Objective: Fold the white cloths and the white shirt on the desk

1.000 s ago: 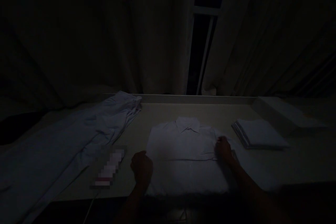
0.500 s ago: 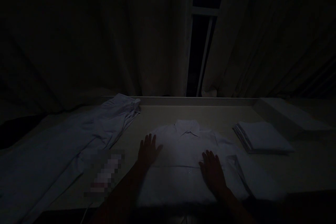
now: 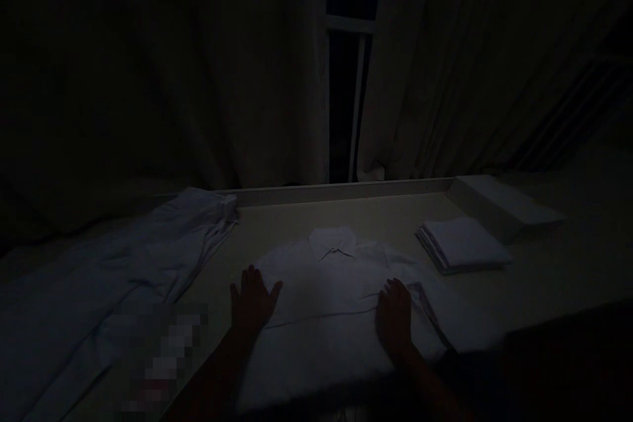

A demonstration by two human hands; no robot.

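A pale collared shirt (image 3: 321,290) lies front up on the table, its collar pointing away from me and a crease running across its chest. My left hand (image 3: 253,300) rests flat with spread fingers on the shirt's left edge, near the shoulder. On the right side of the chest, beside the sleeve, my right hand (image 3: 394,316) has its fingers curled together on the cloth. Small wrinkles run towards those fingers, which seem to pinch the fabric. The dim light hides the fingertips.
A long heap of pale clothes (image 3: 113,264) covers the left of the table (image 3: 395,208). A folded stack of cloth (image 3: 467,242) lies at the right, before a white box-like block (image 3: 509,201). A blurred patch covers something at lower left. Dark curtains (image 3: 267,79) hang behind.
The view has shifted, so most things sit further left. My right hand has gone from flat and spread to curled on the shirt. My left hand stays spread, nearer the shirt's left edge.
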